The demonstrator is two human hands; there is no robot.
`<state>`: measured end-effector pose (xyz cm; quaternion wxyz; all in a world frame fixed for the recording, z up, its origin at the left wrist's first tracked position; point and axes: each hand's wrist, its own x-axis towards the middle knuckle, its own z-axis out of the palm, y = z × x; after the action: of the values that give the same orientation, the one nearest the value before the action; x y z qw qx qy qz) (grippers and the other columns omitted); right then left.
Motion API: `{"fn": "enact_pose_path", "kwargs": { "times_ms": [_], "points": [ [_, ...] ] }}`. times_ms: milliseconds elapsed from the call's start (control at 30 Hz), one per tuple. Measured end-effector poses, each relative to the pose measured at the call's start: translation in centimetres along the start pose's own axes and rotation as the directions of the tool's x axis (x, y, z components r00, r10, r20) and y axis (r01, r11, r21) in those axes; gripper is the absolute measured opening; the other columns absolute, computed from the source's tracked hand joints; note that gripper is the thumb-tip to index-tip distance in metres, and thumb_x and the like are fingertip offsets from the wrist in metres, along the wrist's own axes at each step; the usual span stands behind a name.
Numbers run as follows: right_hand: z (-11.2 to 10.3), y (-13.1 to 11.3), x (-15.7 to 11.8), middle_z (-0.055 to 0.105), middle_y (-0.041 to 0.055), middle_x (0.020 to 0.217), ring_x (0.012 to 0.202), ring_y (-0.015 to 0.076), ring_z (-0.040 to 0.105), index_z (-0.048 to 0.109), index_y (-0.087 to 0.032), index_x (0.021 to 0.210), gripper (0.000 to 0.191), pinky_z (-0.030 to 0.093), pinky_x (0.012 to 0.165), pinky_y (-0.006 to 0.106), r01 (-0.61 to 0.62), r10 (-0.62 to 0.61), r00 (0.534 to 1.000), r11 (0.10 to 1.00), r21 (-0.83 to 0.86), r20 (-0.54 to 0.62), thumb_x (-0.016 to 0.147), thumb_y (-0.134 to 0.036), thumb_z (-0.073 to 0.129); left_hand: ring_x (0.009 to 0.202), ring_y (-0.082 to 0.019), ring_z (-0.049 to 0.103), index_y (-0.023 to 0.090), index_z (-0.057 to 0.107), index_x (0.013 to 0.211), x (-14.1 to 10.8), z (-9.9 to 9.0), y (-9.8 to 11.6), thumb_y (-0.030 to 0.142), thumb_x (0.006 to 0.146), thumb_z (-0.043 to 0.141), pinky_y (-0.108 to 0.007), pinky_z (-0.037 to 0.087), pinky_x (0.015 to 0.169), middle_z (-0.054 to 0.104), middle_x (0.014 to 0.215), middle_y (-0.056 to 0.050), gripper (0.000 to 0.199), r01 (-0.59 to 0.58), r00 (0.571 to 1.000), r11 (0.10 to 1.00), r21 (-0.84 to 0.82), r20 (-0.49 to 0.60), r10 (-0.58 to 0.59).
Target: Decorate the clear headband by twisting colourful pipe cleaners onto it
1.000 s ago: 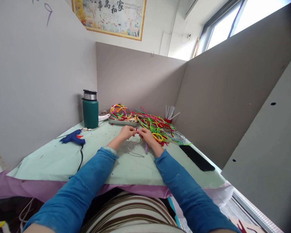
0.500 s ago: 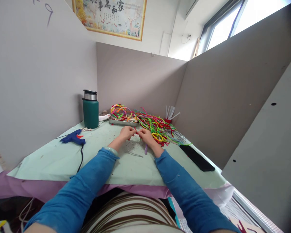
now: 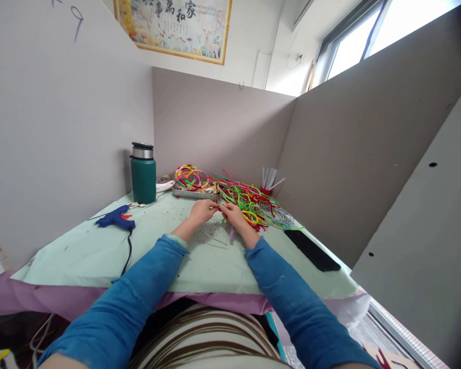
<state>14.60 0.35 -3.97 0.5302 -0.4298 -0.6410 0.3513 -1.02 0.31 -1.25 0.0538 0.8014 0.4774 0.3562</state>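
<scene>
Over the middle of the table, my left hand [image 3: 203,211] and my right hand [image 3: 232,214] meet at the fingertips. Both pinch a small red fuzzy piece [image 3: 218,206], most of it hidden by the fingers. A short purple fuzzy piece [image 3: 232,235] lies just below my right hand. Thin grey strands [image 3: 215,241] rest on the cloth between my wrists, among small scraps. Right behind my right hand spreads a heap of coloured pipe cleaners [image 3: 249,197].
A metal tray [image 3: 195,195] with coloured loops stands at the back, beside a green bottle [image 3: 143,177]. On the left lies a blue glue gun [image 3: 117,219] with its cord. A black phone [image 3: 312,250] is at the right edge; a red holder [image 3: 266,191] has translucent sticks.
Both hands have shifted very slightly, and the fingertips have come closer together around the red piece.
</scene>
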Motion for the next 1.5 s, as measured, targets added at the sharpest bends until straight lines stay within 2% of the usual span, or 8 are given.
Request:
{"fn": "enact_pose_path", "kwargs": {
  "times_ms": [233, 567, 833, 1000, 1067, 1167, 1333, 1500],
  "points": [
    [0.02, -0.29, -0.23, 0.045, -0.0043, 0.050, 0.043, 0.0076, 0.034, 0.047, -0.019, 0.059, 0.030, 0.027, 0.044, 0.023, 0.016, -0.015, 0.999, 1.000, -0.005, 0.030, 0.071, -0.044, 0.059, 0.090, -0.021, 0.063, 0.023, 0.076, 0.100, 0.11, 0.00, -0.08, 0.029, 0.082, 0.059, -0.026, 0.044, 0.081, 0.073, 0.099, -0.006, 0.026, -0.015, 1.000, 0.998, 0.054, 0.027, 0.013],
    [0.13, -0.60, -0.38, 0.045, -0.0043, 0.049, 0.046, 0.0086, 0.037, 0.048, -0.019, 0.058, 0.028, 0.029, 0.046, 0.023, 0.042, -0.040, 0.999, 0.998, -0.049, 0.034, 0.071, -0.041, 0.058, 0.073, -0.017, 0.061, 0.019, 0.077, 0.094, 0.13, -0.04, -0.14, 0.031, 0.083, 0.057, -0.025, 0.041, 0.070, 0.074, 0.085, -0.007, 0.025, -0.009, 0.997, 0.997, 0.074, 0.071, 0.004],
    [0.03, -0.27, -0.12, 0.046, -0.0040, 0.050, 0.047, 0.0088, 0.038, 0.050, -0.018, 0.059, 0.025, 0.029, 0.047, 0.022, 0.057, -0.055, 0.998, 0.996, -0.075, 0.028, 0.070, -0.039, 0.057, 0.076, -0.018, 0.060, 0.018, 0.078, 0.090, 0.30, 0.15, -0.38, 0.033, 0.081, 0.059, -0.025, 0.040, 0.069, 0.072, 0.084, -0.008, 0.025, 0.012, 0.998, 0.998, 0.056, 0.056, -0.015],
    [0.08, -0.30, -0.16, 0.046, -0.0042, 0.050, 0.048, 0.0091, 0.038, 0.052, -0.018, 0.060, 0.023, 0.030, 0.047, 0.022, 0.063, -0.062, 0.998, 0.995, -0.078, 0.021, 0.069, -0.039, 0.057, 0.061, -0.014, 0.054, 0.015, 0.077, 0.075, 0.17, 0.06, -0.22, 0.032, 0.078, 0.060, -0.024, 0.036, 0.059, 0.064, 0.058, -0.002, 0.024, 0.131, 0.988, 0.990, -0.058, 0.087, -0.126],
    [0.09, -0.34, -0.20, 0.046, -0.0043, 0.050, 0.048, 0.0092, 0.038, 0.053, -0.018, 0.061, 0.023, 0.030, 0.047, 0.022, 0.068, -0.067, 0.997, 0.994, -0.084, 0.024, 0.070, -0.039, 0.057, 0.049, -0.012, 0.047, 0.014, 0.075, 0.072, -0.07, -0.14, -0.05, 0.034, 0.078, 0.059, -0.023, 0.032, 0.053, 0.052, 0.044, 0.001, 0.027, 0.197, 0.974, 0.970, -0.145, 0.138, -0.177],
    [0.08, -0.46, -0.26, 0.046, -0.0041, 0.050, 0.048, 0.0093, 0.038, 0.052, -0.018, 0.060, 0.024, 0.030, 0.048, 0.023, 0.083, -0.081, 0.996, 0.993, -0.087, 0.032, 0.070, -0.039, 0.057, 0.039, -0.009, 0.037, 0.013, 0.072, 0.072, -0.34, -0.28, -0.02, 0.040, 0.078, 0.058, -0.023, 0.028, 0.047, 0.039, 0.035, 0.005, 0.031, 0.287, 0.947, 0.918, -0.274, 0.222, -0.230],
    [0.08, -0.77, -0.43, 0.046, -0.0042, 0.050, 0.048, 0.0096, 0.038, 0.051, -0.018, 0.060, 0.025, 0.031, 0.048, 0.023, 0.095, -0.093, 0.995, 0.993, -0.064, 0.030, 0.070, -0.041, 0.058, 0.036, -0.008, 0.035, 0.014, 0.064, 0.065, -0.29, 0.03, -0.37, 0.044, 0.078, 0.059, -0.022, 0.026, 0.043, 0.038, 0.035, 0.005, 0.033, 0.365, 0.919, 0.816, -0.448, 0.313, -0.240],
    [0.09, -0.72, -0.56, 0.045, -0.0045, 0.050, 0.048, 0.0093, 0.038, 0.050, -0.019, 0.060, 0.024, 0.030, 0.048, 0.023, 0.102, -0.098, 0.993, 0.993, -0.057, 0.065, 0.072, -0.039, 0.056, 0.034, -0.007, 0.032, 0.015, 0.056, 0.062, -0.52, -0.27, -0.14, 0.037, 0.083, 0.056, -0.022, 0.027, 0.041, 0.037, 0.036, 0.005, 0.029, 0.502, 0.843, 0.660, -0.559, 0.487, -0.229]
  ]
}}
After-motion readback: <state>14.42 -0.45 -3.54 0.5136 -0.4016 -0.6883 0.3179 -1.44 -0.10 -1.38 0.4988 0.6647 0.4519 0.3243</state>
